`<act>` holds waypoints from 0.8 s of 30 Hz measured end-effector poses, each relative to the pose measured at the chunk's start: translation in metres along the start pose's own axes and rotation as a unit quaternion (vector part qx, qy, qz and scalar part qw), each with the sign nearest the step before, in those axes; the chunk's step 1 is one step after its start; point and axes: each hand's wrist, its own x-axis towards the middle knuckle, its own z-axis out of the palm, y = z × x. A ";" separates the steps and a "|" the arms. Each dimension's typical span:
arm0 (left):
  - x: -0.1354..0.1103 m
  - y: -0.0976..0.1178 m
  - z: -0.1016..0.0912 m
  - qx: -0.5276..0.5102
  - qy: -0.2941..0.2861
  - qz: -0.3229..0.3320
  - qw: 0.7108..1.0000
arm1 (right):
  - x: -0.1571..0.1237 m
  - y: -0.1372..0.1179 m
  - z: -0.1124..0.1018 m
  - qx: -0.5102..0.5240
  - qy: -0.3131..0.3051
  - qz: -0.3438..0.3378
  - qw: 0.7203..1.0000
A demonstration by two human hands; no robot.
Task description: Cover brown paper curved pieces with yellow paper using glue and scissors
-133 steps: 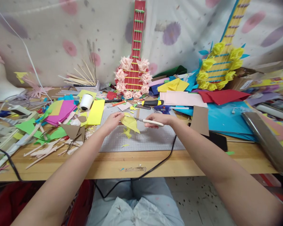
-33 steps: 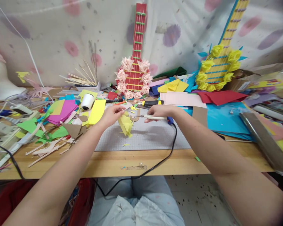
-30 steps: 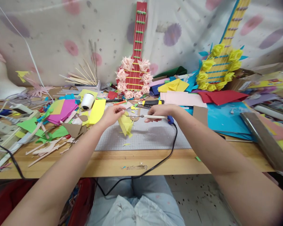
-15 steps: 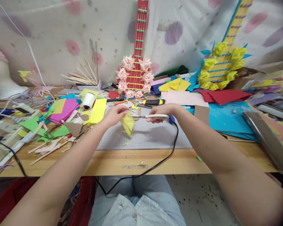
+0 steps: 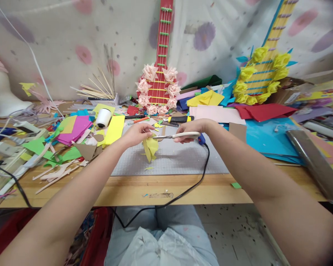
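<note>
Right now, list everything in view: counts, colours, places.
Table: one, brown, foreground
Cutting mat: one, grey, centre
Paper piece: one, yellow, above mat
Scissors: one, white handles, beside paper piece
Box cutter: one, yellow-black, behind hands
Red craft guitar: one, back centre
Yellow craft guitar: one, back right
Sticks: several, tan, back left
Cylinder: one, white, left of mat
Paper sheets: many, multicoloured, both sides
Cables: several, black and white, left and front
Head form: one, white, left
Container: one, red, lower left
Backdrop: one, white, behind table
Left hand: one, holding paper piece
Right hand: one, holding scissors
Legs: two, pale blue, below
</note>
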 end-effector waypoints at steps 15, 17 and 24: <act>0.007 -0.003 0.001 0.034 -0.037 -0.003 0.999 | 0.008 -0.002 -0.006 -0.019 -0.006 0.025 0.999; 0.007 -0.001 0.001 0.033 -0.026 -0.010 0.999 | 0.009 -0.001 -0.006 -0.020 -0.011 0.023 0.999; 0.005 0.005 -0.001 0.056 -0.047 -0.006 0.997 | 0.006 -0.002 -0.005 -0.026 -0.009 0.024 0.999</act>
